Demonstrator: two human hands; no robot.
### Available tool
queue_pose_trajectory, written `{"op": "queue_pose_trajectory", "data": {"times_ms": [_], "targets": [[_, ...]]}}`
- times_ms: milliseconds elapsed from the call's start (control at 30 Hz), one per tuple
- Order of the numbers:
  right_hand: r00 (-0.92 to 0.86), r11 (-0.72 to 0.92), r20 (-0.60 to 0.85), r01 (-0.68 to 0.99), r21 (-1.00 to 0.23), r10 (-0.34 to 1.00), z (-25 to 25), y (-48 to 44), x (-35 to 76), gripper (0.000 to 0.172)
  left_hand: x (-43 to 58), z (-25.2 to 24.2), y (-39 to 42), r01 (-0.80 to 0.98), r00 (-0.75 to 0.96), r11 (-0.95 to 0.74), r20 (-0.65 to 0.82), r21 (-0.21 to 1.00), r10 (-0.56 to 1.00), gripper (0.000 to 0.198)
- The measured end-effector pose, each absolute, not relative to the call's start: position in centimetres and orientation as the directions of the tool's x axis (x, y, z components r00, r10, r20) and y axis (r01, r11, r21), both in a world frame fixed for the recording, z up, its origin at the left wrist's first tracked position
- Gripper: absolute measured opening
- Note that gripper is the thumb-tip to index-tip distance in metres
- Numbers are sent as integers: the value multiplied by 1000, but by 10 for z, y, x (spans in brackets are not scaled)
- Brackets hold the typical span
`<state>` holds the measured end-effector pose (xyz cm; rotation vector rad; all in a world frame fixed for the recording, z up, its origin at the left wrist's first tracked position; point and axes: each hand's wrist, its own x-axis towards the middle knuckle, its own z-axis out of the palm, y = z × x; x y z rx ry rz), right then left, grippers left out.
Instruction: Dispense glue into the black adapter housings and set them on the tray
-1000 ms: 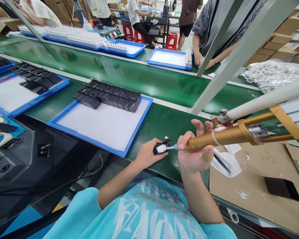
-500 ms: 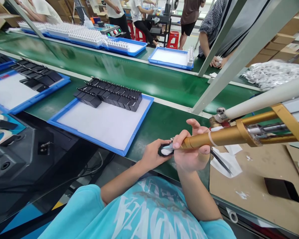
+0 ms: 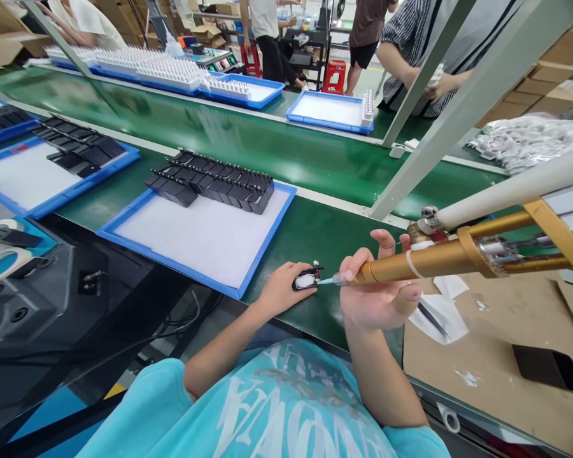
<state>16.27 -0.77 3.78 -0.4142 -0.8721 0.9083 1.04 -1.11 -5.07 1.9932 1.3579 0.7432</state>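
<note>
My left hand [image 3: 281, 289] grips a small black casing with a white inside [image 3: 305, 279], held low over the green bench edge. My right hand [image 3: 375, 289] is wrapped round the gold barrel of a glue dispenser gun [image 3: 439, 257], whose thin pale-blue tip [image 3: 328, 280] touches the casing's right end. The gun's body runs off to the right under a white tube [image 3: 510, 186]. Just left of my hands lies a blue tray with a white liner [image 3: 205, 238], with rows of black casings [image 3: 210, 181] along its far side.
A second blue tray with black parts [image 3: 38, 168] sits at the left. Beyond the green conveyor [image 3: 248, 143] stand trays of white parts [image 3: 138, 63] and other people. A cardboard sheet [image 3: 496, 331] with white paper scraps and a black block [image 3: 547, 369] lies right. Grey frame posts [image 3: 439, 102] slant overhead.
My hands moved together so the tip went into the casing, then drew slightly apart; the casing and tip now show again. A person across the belt lifted both hands off it.
</note>
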Motion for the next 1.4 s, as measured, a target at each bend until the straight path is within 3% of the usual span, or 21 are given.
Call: {"op": "queue_pose_trajectory", "data": {"times_ms": [200,367,567,700,867,1100,1300,1400], "targets": [[366,586,458,-480,-652,810,35,-7,172,37,7,-38,2,523,358,-269,78,809,931,55],[379,584,447,-473,-659,810,33,-7,178,36,15,-36,12,480,433,-274,46,833,900,35],[373,579,444,-481,-659,815,32,-9,182,35,17,-51,13,549,393,-383,176,743,903,29],[368,566,431,-484,-668,824,33,-10,182,35,12,-46,15,516,488,-445,175,732,855,36],[365,555,421,-479,-680,830,32,-11,184,37,2,-28,13,545,617,-599,203,587,760,46],[361,562,433,-461,-687,826,31,-12,187,34,5,-29,0,608,553,-591,251,530,794,40],[362,559,428,-471,-682,828,31,-11,188,35,20,-43,-5,576,392,-528,356,624,848,20],[366,546,410,-465,-697,835,30,-11,190,36,22,-48,-6,620,370,-483,312,619,875,22]]}}
